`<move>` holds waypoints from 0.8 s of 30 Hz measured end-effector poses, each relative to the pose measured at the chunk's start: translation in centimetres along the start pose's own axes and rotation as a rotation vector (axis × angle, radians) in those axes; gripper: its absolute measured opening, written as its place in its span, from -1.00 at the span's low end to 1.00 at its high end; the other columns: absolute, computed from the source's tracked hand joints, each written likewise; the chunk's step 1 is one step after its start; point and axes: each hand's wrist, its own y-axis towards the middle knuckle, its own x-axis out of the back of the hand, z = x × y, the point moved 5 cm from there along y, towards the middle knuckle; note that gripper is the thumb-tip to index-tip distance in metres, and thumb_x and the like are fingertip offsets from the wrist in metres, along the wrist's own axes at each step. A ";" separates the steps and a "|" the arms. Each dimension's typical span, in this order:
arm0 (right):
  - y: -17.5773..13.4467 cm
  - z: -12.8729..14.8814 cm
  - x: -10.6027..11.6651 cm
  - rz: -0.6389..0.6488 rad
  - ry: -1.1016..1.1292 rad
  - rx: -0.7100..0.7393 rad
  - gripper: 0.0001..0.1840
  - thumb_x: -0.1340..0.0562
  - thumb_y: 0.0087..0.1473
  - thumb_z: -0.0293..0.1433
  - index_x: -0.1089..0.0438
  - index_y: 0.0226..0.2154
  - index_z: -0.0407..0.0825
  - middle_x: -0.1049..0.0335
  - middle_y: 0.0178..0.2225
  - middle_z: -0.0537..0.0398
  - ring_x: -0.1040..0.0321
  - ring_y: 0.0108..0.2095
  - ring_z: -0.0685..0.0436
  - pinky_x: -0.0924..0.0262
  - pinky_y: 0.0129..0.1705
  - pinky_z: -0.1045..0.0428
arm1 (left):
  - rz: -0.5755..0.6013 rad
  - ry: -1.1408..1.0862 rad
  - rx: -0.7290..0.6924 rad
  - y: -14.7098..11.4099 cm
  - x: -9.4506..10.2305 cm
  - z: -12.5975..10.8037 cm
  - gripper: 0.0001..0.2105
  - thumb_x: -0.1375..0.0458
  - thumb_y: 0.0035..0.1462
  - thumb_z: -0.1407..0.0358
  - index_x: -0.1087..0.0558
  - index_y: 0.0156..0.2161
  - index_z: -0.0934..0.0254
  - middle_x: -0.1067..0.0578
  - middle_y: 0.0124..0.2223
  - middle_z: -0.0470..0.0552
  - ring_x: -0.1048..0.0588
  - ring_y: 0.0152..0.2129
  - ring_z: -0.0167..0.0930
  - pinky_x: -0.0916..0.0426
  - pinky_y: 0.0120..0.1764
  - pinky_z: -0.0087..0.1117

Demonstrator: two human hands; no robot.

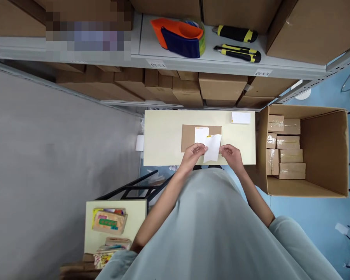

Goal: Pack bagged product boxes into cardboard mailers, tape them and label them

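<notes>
A white paper label (212, 151) with a small yellow and red mark at its top is held up a little above the near part of the table. My left hand (193, 155) pinches its left edge between thumb and fingers. My right hand (232, 156) is closed at the label's right edge, fingertips pressed together on it. Behind it lies a flat brown cardboard piece (187, 137), with another white label (201, 133) on its upper face. The held label covers part of both.
The cream table (163, 136) carries a stack of white labels (240, 118) at its far right. An open carton (323, 151) to the right holds several small boxes (290, 155). On the shelf ahead are a tape dispenser (181, 41) and two utility knives (236, 34). Packets (109, 221) sit lower left.
</notes>
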 end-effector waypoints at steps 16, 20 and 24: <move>2.6 -2.8 -4.0 0.001 -0.006 -0.033 -0.72 -0.34 0.08 -0.08 -0.46 -0.37 0.06 -0.54 -0.40 0.12 -0.48 -0.35 -0.13 -0.45 -0.20 -0.05 | -0.124 0.225 -0.061 3.1 4.8 1.8 -0.58 -0.45 -0.02 -0.10 -0.57 -0.29 0.21 -0.62 -0.30 0.00 -0.58 -0.31 -0.31 -0.51 -0.16 -0.27; 4.8 -3.1 -5.1 -0.041 -0.140 -0.065 -0.75 -0.30 0.12 -0.11 -0.45 -0.39 0.07 -0.58 -0.38 0.09 -0.52 -0.32 -0.16 -0.44 -0.17 -0.04 | -0.173 0.367 -0.063 5.7 6.0 2.3 -0.69 -0.39 0.05 -0.01 -0.57 -0.33 0.21 -0.62 -0.34 0.01 -0.58 -0.33 -0.30 -0.48 -0.19 -0.28; 6.0 -2.5 -6.0 -0.066 -0.311 -0.101 -0.81 -0.27 0.16 -0.21 -0.42 -0.42 0.08 -0.62 -0.35 0.07 -0.54 -0.29 -0.19 -0.41 -0.14 -0.05 | -0.217 0.519 -0.042 7.7 6.3 2.3 -0.80 -0.31 0.11 0.11 -0.55 -0.35 0.21 -0.63 -0.32 0.01 -0.58 -0.32 -0.29 -0.46 -0.13 -0.26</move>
